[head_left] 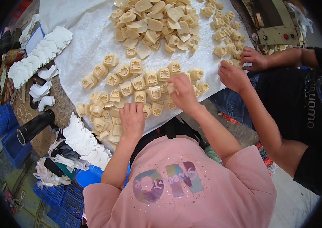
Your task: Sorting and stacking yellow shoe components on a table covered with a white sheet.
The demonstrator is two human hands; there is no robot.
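Cream plastic shoe heels (151,78), D-shaped with hollowed star-like faces, stand in loose rows on a white sheet (81,45) in front of me. My right hand (183,93) is closed round one heel (171,89) at the right part of the rows; its fingers partly cover it. Among the nearer heels, my left hand (132,119) rests with its fingers bent down and close together. Whatever lies under those fingertips is hidden. Close to the left hand, more heels (100,123) lie jumbled on their sides.
A large heap of heels (157,22) fills the far middle. At right, a co-worker's hands (237,74) touch another group of heels (227,34). On the left are stacked white pieces (41,57), a black tube (35,127) and blue crates (16,148). A machine (278,36) stands far right.
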